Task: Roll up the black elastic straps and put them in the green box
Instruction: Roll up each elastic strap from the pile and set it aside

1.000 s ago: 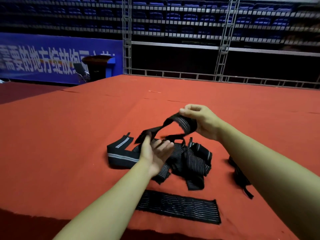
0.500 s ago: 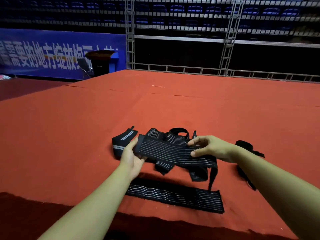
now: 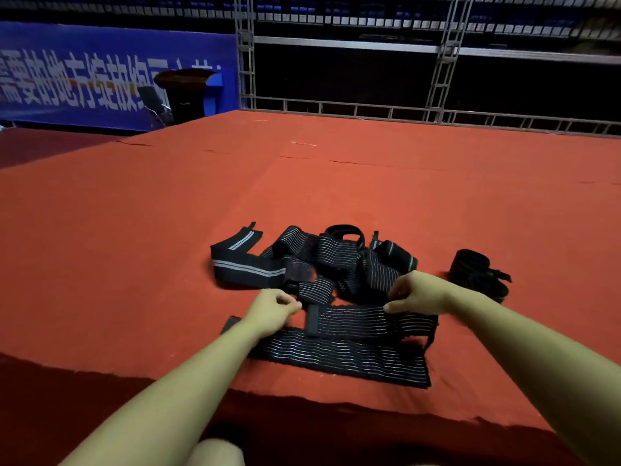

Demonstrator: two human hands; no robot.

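Note:
A pile of black elastic straps (image 3: pixel 339 260) lies on the red carpeted platform (image 3: pixel 134 247). One striped strap (image 3: pixel 353 322) is stretched out left to right, lying on a flat strap (image 3: pixel 336 358) near the front edge. My right hand (image 3: pixel 416 292) pinches the stretched strap towards its right end. At its left end is my left hand (image 3: pixel 272 309), fingers curled; whether it grips the strap is unclear. A wider strap with a grey stripe (image 3: pixel 245 267) lies at the pile's left. A rolled strap (image 3: pixel 477 272) sits to the right. No green box is in view.
The platform's front edge (image 3: pixel 168 381) runs just below the flat strap, with dark floor beneath. A metal truss railing (image 3: pixel 369 112) borders the far side. A blue banner (image 3: pixel 84 79) and a dark lectern (image 3: pixel 184 92) stand at the back left.
Both hands lowered the strap from mid-air, spread it out, and laid it on the flat strap. The camera tilted down and closer.

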